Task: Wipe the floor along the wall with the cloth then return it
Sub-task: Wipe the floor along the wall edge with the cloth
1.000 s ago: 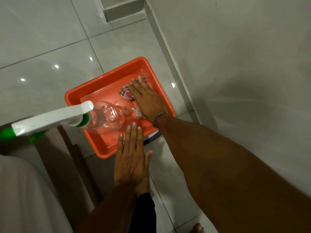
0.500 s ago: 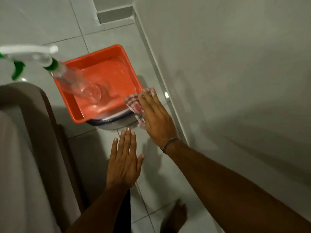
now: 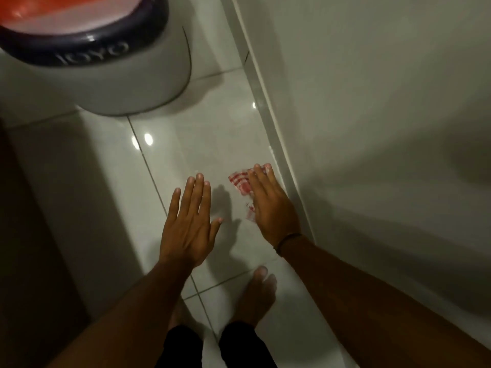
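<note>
Standing at the upper left on the tiled floor (image 3: 170,160) is a round grey bin (image 3: 138,83) with a dark rim, an orange tray (image 3: 53,11) resting on top of it. Nearer the middle, the left hand (image 3: 188,224) is held flat and empty, palm down, fingers straight and close together, though whether it touches the tiles is unclear. Just beside it, the right hand (image 3: 271,208) lies flat, pressing a red-and-white checked cloth (image 3: 240,183) onto the floor, right against the skirting (image 3: 268,107) at the foot of the wall (image 3: 372,102).
</note>
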Action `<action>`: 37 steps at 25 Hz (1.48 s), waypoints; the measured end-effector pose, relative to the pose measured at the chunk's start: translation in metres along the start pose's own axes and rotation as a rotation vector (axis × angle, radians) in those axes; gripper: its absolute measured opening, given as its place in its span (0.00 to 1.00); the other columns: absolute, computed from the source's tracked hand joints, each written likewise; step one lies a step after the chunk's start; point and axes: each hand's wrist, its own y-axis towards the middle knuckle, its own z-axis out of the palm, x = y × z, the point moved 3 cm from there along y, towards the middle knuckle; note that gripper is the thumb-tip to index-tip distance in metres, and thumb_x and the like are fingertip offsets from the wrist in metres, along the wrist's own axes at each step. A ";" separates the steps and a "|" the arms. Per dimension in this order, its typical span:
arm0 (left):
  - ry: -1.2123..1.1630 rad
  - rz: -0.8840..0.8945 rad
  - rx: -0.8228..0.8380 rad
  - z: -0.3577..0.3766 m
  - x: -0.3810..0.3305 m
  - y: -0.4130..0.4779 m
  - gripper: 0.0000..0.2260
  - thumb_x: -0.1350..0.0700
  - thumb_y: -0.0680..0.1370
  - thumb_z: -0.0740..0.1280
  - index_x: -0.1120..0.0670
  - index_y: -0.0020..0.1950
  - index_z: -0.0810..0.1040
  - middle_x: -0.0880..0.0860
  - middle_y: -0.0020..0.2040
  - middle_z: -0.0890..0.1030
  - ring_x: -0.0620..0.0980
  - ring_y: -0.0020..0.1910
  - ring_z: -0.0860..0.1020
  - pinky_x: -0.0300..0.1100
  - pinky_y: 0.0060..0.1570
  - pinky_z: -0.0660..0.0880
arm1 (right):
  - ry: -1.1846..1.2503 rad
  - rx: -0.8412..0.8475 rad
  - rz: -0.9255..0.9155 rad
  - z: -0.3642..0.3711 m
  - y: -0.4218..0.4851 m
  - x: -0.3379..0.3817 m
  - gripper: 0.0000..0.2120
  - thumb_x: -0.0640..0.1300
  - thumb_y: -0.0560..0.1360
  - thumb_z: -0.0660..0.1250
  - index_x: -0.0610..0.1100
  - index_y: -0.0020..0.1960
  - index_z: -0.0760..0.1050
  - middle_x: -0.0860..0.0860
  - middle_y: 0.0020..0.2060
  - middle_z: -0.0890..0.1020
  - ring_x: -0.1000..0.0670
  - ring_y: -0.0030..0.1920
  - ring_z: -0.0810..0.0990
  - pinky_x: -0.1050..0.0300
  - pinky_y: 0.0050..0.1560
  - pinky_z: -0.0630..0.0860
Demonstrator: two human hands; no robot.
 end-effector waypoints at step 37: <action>-0.009 -0.022 -0.228 0.145 0.033 0.112 0.36 0.42 0.86 0.52 0.62 0.89 0.51 0.63 0.90 0.50 0.60 0.90 0.48 0.62 0.87 0.46 | -0.177 -0.122 0.124 0.134 0.127 -0.094 0.29 0.52 0.86 0.49 0.39 0.83 0.54 0.41 0.83 0.58 0.40 0.83 0.54 0.45 0.83 0.50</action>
